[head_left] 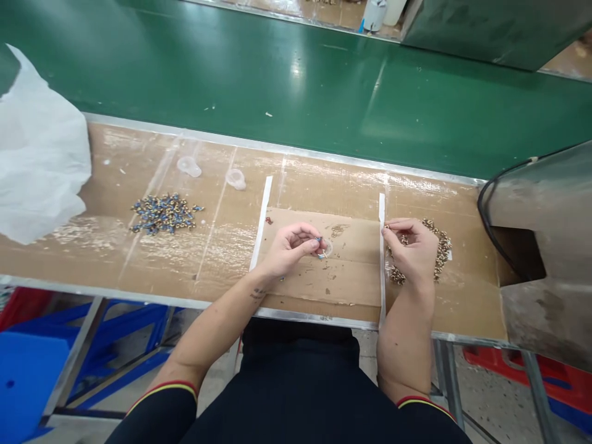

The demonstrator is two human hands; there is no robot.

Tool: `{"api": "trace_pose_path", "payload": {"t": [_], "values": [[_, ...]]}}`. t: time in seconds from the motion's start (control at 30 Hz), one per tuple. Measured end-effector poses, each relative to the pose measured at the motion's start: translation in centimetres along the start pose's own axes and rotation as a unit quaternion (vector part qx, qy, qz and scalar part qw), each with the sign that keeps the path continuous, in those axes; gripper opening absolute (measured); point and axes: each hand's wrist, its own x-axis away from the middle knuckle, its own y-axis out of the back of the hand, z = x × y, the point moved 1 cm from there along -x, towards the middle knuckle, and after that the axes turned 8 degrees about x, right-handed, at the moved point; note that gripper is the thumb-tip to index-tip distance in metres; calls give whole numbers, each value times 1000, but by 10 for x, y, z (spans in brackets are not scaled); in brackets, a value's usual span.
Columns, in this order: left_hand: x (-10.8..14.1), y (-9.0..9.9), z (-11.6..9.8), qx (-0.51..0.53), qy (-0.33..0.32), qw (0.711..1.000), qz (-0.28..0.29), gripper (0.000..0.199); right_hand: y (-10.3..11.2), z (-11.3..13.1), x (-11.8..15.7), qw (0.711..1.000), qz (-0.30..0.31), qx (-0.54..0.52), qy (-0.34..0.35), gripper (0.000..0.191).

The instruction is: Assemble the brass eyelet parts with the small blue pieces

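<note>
My left hand (289, 250) is closed in a pinch over a cardboard sheet (342, 280). Between its fingertips sits a small blue and brass-coloured part (319, 240), whose exact kind is too small to make out. Beside those fingertips a clear round piece (328, 248) shows in part. My right hand (414, 250) pinches a tiny brass-coloured piece (387, 227), close to a white strip on the bench. Under and behind that hand lies a pile of small brass-coloured pieces (443, 243), partly hidden by it.
A heap of blue and brass-coloured parts (164, 214) lies left on the bench, below two clear plastic cups (189, 166). White sheeting (41, 148) covers the far left. A green surface (277, 86) runs behind. At right stands a metal housing (550, 246) with a black cable.
</note>
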Motion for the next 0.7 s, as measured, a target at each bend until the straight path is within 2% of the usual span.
{"api": "trace_pose_path", "payload": {"t": [0.17, 0.23, 0.37, 0.53, 0.7], "values": [[1, -3, -2, 36, 18, 999, -7, 37, 2, -13, 1, 981, -1, 182, -64, 10], [2, -4, -2, 41, 18, 999, -5, 36, 4, -22, 1, 975, -7, 208, -74, 10], [1, -3, -1, 41, 15, 999, -5, 38, 7, -26, 0, 981, -20, 177, -72, 12], [1, -4, -2, 44, 9, 999, 1, 37, 11, -24, -1, 982, -36, 146, -116, 15], [2, -4, -4, 41, 13, 999, 3, 36, 13, -24, -1, 981, -76, 130, -125, 12]]}}
